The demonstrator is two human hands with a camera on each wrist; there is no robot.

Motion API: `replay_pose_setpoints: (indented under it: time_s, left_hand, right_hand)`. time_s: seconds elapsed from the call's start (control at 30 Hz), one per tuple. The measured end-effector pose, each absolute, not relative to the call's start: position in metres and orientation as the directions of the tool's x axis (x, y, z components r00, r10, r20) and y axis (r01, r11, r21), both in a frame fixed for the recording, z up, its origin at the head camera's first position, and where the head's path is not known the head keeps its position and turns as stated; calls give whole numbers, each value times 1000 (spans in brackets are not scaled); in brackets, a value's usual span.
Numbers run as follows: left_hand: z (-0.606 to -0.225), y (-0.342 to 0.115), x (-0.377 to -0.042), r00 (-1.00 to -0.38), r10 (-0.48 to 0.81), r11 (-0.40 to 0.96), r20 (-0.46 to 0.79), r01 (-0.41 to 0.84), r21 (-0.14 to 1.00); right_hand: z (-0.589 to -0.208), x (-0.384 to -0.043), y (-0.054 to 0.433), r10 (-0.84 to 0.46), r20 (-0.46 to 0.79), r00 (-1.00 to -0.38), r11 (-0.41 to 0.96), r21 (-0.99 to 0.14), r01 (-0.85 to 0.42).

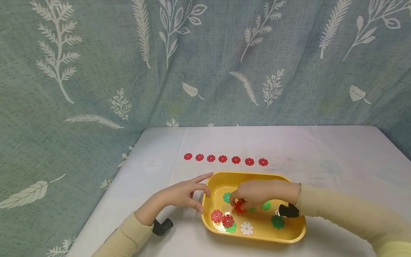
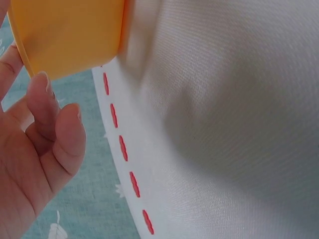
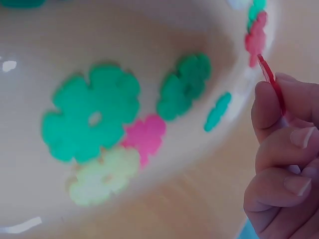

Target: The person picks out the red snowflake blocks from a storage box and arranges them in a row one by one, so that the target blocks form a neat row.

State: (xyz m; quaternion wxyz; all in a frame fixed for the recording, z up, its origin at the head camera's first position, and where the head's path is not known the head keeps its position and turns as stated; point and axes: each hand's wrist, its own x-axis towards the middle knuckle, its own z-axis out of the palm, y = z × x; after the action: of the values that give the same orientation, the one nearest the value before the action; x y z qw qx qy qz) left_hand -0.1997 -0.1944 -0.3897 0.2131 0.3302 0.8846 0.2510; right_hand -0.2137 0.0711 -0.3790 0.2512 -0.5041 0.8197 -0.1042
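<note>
My left hand (image 1: 184,192) holds the left rim of a yellow plastic tray (image 1: 250,239), its fingers bent at the edge. In the left wrist view, the tray's outer wall (image 2: 70,35) stands beside the fingertips. Reaching into the tray, my right hand (image 1: 257,192) pinches a red snowflake disc (image 3: 271,82) between thumb and index finger, seen edge-on. Around it in the tray lie green discs (image 1: 278,222), a white disc (image 1: 247,228) and reddish discs (image 1: 216,216); the right hand hides part of the tray floor.
Several red discs (image 1: 223,159) form a row on the white-covered table (image 1: 337,160) behind the tray. A patterned blue-green cloth (image 1: 205,89) hangs at the back and left. Dark wrist devices sit below the left sleeve (image 1: 162,227) and at the right one (image 1: 289,210).
</note>
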Motion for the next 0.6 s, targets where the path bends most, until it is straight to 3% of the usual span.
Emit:
replay_pose_setpoints:
  time_s: [0.6]
  left_hand:
    - [-387, -193, -199, -690, 694, 649, -205, 477, 593]
  right_hand:
    - [-337, -232, 115, -840, -136, -526, 518, -492, -699]
